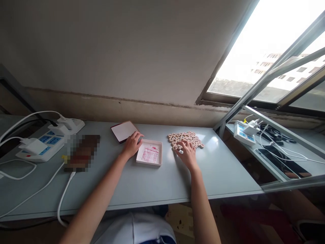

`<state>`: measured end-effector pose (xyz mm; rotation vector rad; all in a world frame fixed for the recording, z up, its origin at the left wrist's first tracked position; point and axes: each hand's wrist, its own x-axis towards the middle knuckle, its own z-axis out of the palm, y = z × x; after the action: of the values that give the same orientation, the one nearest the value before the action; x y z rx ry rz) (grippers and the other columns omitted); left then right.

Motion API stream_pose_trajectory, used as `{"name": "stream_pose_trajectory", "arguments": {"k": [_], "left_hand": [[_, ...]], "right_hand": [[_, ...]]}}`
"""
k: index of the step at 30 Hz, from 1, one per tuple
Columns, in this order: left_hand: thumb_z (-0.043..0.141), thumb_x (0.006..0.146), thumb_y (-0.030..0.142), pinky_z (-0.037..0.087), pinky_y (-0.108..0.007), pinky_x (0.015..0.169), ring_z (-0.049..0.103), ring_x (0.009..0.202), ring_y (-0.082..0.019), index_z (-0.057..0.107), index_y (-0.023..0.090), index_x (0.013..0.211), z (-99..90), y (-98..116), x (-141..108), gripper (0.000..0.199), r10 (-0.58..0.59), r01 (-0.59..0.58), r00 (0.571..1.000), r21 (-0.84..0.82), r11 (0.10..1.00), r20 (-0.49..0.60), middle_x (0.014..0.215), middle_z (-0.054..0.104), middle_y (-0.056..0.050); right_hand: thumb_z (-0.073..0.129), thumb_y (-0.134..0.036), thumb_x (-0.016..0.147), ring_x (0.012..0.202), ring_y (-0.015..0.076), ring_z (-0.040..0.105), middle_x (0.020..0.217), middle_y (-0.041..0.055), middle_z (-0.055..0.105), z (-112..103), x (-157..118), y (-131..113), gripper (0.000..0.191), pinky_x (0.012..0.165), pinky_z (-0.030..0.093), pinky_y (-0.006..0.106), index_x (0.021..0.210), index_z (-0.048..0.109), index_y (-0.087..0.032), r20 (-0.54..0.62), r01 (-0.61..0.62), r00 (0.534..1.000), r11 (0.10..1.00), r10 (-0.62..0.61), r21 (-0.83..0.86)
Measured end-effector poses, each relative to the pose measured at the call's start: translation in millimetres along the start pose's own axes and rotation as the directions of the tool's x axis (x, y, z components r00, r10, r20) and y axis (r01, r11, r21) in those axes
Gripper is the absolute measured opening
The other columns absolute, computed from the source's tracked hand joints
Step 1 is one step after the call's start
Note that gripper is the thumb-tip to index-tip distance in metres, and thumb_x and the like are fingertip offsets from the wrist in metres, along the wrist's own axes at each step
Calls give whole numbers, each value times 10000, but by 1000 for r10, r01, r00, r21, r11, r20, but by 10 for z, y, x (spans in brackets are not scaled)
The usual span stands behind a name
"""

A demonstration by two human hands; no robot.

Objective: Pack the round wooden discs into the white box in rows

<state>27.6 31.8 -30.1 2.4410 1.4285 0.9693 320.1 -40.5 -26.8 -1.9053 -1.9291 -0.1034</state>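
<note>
Several round wooden pieces with markings (186,136) lie close together on the grey table. My right hand (187,153) rests over their near edge, fingers spread and bent down on the pieces; whether it grips one cannot be made out. Left of them sits a shallow white box (149,152) with pink-red markings on its inside bottom and no pieces in it. At the box's upper left corner is my left hand (132,145), its fingers apart and holding nothing. Behind that hand lies a dark-edged lid (125,131), its pale side up, partly covered by the fingers.
On the left, a white power strip (52,140) with plugs and cables stands beside a blurred-out object (82,153). To the right, past a metal frame, another surface holds a second power strip (244,134), cables and a dark tablet (284,162).
</note>
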Motion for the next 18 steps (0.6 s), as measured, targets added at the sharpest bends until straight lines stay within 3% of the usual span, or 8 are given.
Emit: {"name": "stream_pose_trajectory", "arguments": {"k": [3,6,9,13,15,18], "left_hand": [[405,884,198,400,-343,888,564,991,-204,579,207,1030,-330,182,-104,228,3,5,997,110,994,-71,1081,577,-64],[380,906,219,382,-339,910,547,1042,-204,566,220,1075,-741,222,-417,251,-55,86,985,187,978,-167,1116,598,-56],[383,909,290,358,-373,953,536,1080,-230,546,233,1126,-1099,14,-939,278,-156,227,955,284,931,-252,1152,611,-57],[344,919,406,344,-410,960,521,1126,-259,475,236,1236,-1395,-440,-1598,383,-356,423,904,375,825,-236,1218,589,-75],[315,924,430,327,-419,975,483,1193,-263,408,242,1300,-1461,-613,-1750,431,-418,451,892,404,796,-174,1299,542,-78],[294,925,445,299,-434,999,474,1212,-265,383,244,1314,-1486,-724,-1755,447,-439,444,890,468,764,-127,1329,526,-77]], "right_hand": [[499,-272,845,1108,253,435,1199,70,518,-50,-16,-96,234,877,340,396,1069,569,-265,-13,68,998,998,-68,2],[446,-263,875,1107,251,445,1236,82,509,-140,-164,-258,278,858,347,392,1136,541,-262,-34,158,987,987,-158,2],[396,-310,915,1140,241,451,1285,76,497,-171,-515,-354,301,867,354,383,1190,511,-269,-52,271,962,963,-269,17],[365,-408,926,1133,256,482,1275,92,521,-98,-1016,-339,357,856,383,382,1215,493,-242,-119,306,947,951,-299,45],[380,-422,917,1145,272,483,1288,98,516,-48,-1135,-306,377,849,399,386,1222,499,-235,-99,265,960,964,-261,34],[405,-397,905,1122,295,502,1289,113,516,21,-1146,-248,378,831,423,400,1214,518,-213,-119,192,975,981,-190,10]]}}
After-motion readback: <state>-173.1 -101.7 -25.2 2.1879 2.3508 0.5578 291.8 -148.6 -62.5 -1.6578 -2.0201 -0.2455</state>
